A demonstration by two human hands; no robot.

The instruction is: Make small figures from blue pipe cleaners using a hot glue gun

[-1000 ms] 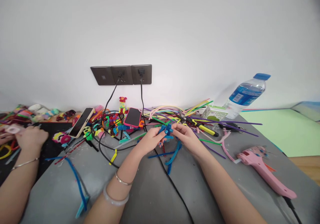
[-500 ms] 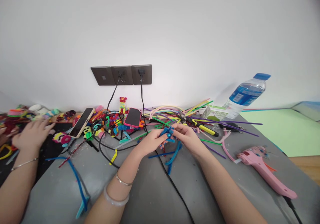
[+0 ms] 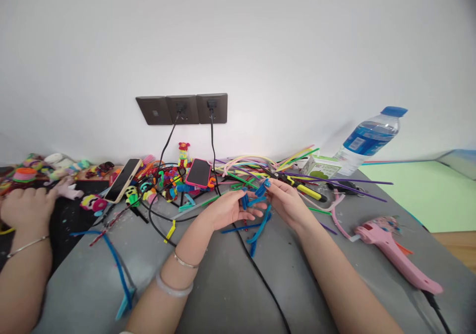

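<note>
Water bottle [image 3: 369, 140] at two o'clock, label [image 3: 366, 138] unreadable. Right hand [image 3: 289, 201] pinches blue pipe cleaner [image 3: 256, 201]; left hand [image 3: 229, 210]'s grip, I can't tell.

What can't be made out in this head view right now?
All in the head view:
Blue fuzzy piece: full shape, partly covered by the left hand and right hand.
Co-worker's hand: anything beneath, hidden by the hand itself.
Box: small print, too small and blurred.
Glue gun: cord's far end, cut off by the bottom edge.
</note>
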